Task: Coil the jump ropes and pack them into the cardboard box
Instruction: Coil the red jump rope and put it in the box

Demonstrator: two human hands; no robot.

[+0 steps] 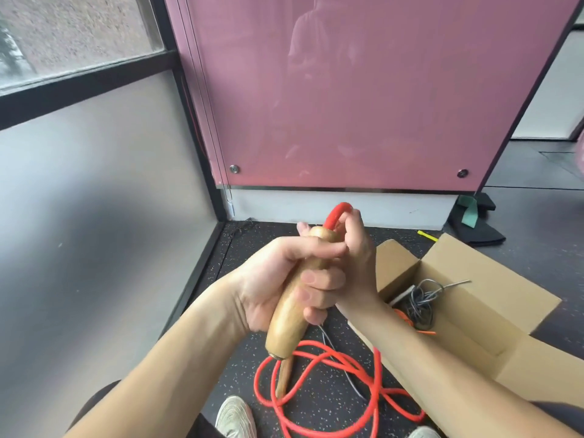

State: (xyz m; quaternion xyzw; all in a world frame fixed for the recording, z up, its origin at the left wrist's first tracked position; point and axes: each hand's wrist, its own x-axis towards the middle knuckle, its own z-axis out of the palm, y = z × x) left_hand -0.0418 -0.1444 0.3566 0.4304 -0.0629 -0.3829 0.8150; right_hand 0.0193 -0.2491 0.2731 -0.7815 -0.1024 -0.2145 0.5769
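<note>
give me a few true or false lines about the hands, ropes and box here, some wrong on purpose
1. The left hand grips a wooden handle. True.
2. The box is closed. False: its flaps stand open.
3. A grey rope lies in the box. True.
4. The red rope is packed in the box. False: most of it lies in loose loops on the floor.
5. The right hand holds nothing. False: it pinches a bend of the red rope above the handle.
</note>
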